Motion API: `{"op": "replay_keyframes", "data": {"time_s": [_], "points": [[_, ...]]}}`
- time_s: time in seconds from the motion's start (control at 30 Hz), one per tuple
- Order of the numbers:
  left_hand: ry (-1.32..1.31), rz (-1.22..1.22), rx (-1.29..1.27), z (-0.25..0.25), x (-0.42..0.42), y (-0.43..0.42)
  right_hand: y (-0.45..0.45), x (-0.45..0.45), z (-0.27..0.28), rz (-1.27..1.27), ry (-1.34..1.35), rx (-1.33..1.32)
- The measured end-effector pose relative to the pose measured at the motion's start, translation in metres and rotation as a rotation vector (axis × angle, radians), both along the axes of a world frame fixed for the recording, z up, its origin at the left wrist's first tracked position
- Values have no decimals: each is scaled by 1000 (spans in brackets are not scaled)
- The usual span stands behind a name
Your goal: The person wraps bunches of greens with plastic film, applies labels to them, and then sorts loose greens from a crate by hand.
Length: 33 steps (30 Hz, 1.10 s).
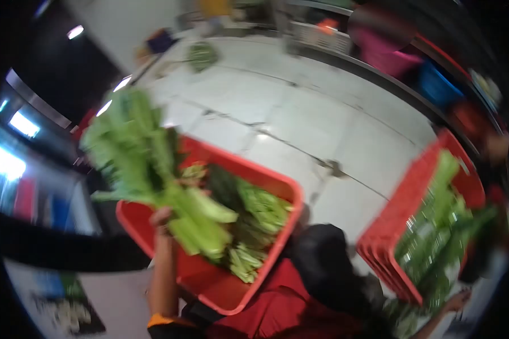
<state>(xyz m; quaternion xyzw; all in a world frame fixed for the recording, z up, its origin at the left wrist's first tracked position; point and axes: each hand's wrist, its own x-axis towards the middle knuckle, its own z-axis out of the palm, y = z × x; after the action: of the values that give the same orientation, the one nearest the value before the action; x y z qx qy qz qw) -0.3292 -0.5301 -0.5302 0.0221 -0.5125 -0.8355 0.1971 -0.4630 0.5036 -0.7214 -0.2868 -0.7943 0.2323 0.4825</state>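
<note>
My left hand [162,218] is closed around a bunch of leafy green stalks [195,220], held above a red crate [297,198]. The leaves fan out toward the upper left, and the pale cut ends point down into the crate. Inside it lie more greens [260,206]. At the lower right, my right hand [458,300] is partly blurred, its fingers seemingly apart. It is beside a stack of red crates [373,234], whose top one holds greens [435,243], some with a plastic-like shine.
Pale floor tiles [311,113] lie beyond the crates, with a green bundle [202,56] on them. A metal shelf [367,70] with a white basket [320,37] and pink and blue items runs along the upper right. Blurred shapes, possibly another person, show at the right edge.
</note>
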Motion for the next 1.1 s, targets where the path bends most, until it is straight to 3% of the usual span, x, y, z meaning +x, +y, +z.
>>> {"op": "replay_keyframes", "data": {"time_s": [0.07, 0.2, 0.23, 0.27, 0.3, 0.33, 0.37, 0.43, 0.53, 0.6, 0.67, 0.73, 0.77, 0.8, 0.9, 0.93, 1.0, 1.03, 1.07, 1.1], "points": [[27, -94, 248, -11, 5, -2, -279, -67, 143, 430, 226, -372], [15, -99, 294, -17, 17, -5, -564, -78, 242, 1252, -51, -188], [15, -85, 286, -11, 19, -2, -626, -77, 246, 1614, -43, -362], [-1, -96, 247, -9, 22, -5, -687, -69, 243, 1918, -38, -365], [-21, -81, 216, -6, 25, -5, -730, -51, 255, 1935, -477, -114], [-40, -71, 191, 0, 26, -4, -778, -32, 269, 2136, -642, -69], [-31, -70, 220, 6, 29, 0, -821, -22, 254, 2295, -570, 58], [-175, 39, -36, 26, 25, 6, -875, 1, 237, 2446, -672, 63], [-334, 19, -181, 50, 9, 21, -899, 10, 231, 2505, -694, -47], [-364, 173, -758, 54, -2, 26, -894, -3, 224, 2576, -776, -239], [-751, -67, -893, 90, -31, 50, -871, -35, 185, 2451, -936, -5], [-652, -59, -869, 70, -63, 71, -845, -44, 225, 2107, -1011, 895], [-566, -34, -848, 54, -81, 80, -828, -56, 199, 2287, 1, 628], [-481, -7, -829, 38, -97, 89, -806, -73, 177, 2258, -383, 848], [-125, 96, -728, 37, -119, 122, -755, -102, 141, 2113, -601, 832], [-113, 99, -738, 47, -120, 130, -746, -110, 133, 2075, -594, 817], [73, 87, -429, 60, -122, 141, -730, -120, 119, 2026, -512, 715], [144, 308, -370, 54, -125, 149, -726, -125, 111, 2017, -437, 652], [147, 322, -386, 48, -126, 147, -726, -134, 100, 1999, -198, 631], [52, 202, -608, 51, -123, 144, -723, -116, 131, 2080, -915, -3]]}}
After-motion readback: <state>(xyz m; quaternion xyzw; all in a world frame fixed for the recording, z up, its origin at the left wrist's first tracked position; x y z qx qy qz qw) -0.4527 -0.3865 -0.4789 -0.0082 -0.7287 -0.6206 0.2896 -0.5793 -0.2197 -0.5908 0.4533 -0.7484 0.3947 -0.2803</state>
